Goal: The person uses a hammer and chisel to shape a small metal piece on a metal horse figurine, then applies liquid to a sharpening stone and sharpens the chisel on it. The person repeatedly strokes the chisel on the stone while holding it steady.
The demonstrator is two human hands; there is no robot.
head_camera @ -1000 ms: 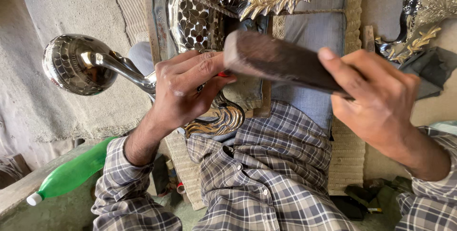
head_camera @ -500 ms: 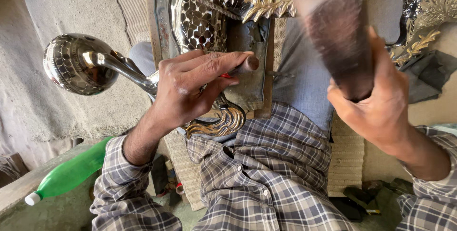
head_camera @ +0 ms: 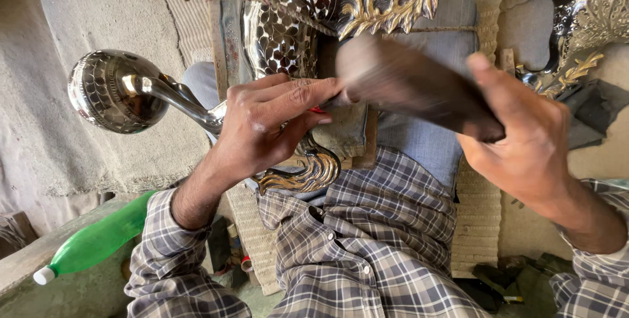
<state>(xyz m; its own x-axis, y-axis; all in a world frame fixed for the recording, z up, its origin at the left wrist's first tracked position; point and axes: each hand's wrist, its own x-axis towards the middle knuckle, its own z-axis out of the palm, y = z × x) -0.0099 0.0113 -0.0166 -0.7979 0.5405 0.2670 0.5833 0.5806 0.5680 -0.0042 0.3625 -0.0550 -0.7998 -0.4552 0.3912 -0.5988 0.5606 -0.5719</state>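
Now the dark, blurred wooden mallet [head_camera: 406, 89] sits clenched in the right hand [head_camera: 524, 141]; left hand [head_camera: 268, 121] pinches a red-tipped tool [head_camera: 319, 110] beside its head.

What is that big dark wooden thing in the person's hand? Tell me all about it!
The wooden block is a thick, dark brown piece of wood, worn and rounded at its end. It looks blurred, so it is moving. The right hand grips its far end, thumb on top. It lies slanted across the lap, and its free end is at the fingertips of the left hand, which pinch a small red-tipped tool against the shiny metal piece.
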